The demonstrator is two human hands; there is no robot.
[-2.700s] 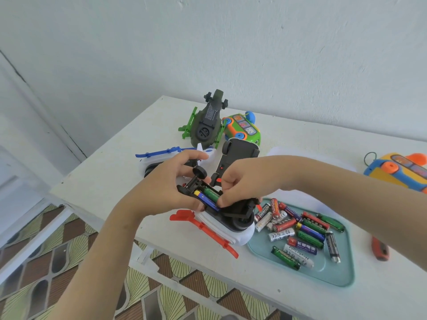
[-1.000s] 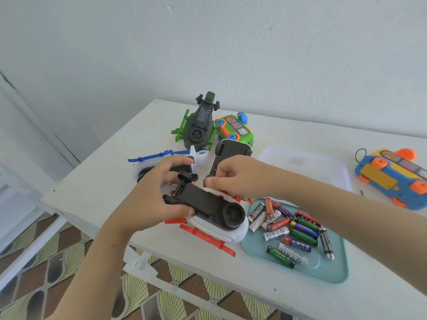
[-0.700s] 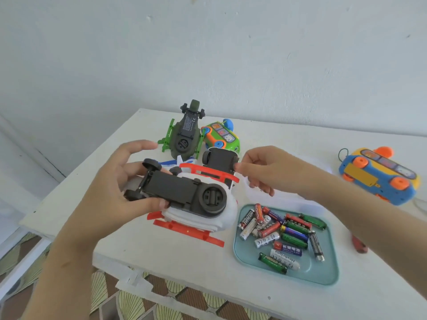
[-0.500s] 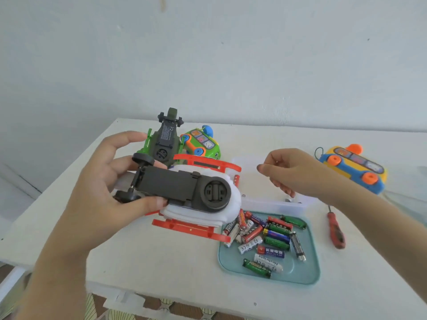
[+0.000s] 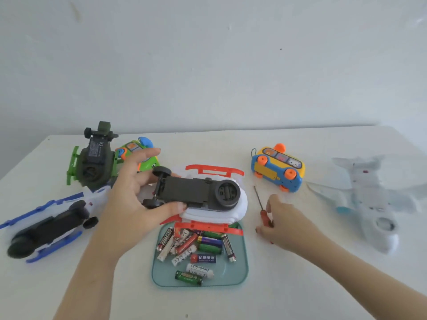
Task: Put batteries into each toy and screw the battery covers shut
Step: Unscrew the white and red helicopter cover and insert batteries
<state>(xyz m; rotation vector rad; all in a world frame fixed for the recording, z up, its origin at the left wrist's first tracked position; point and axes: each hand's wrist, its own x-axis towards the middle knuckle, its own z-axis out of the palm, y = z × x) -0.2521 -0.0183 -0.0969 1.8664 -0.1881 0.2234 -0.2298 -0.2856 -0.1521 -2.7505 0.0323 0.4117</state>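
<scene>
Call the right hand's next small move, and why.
Probably lift the screwdriver and bring its tip to the battery cover: the right hand pinches its red handle, while the left hand holds the red-and-white toy belly up with the cover seated.

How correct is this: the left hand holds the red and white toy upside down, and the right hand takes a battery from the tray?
One part is wrong. In the head view the right hand pinches the red screwdriver on the table beside the tray, taking nothing from it. The left hand does hold the red and white toy upside down.
</scene>
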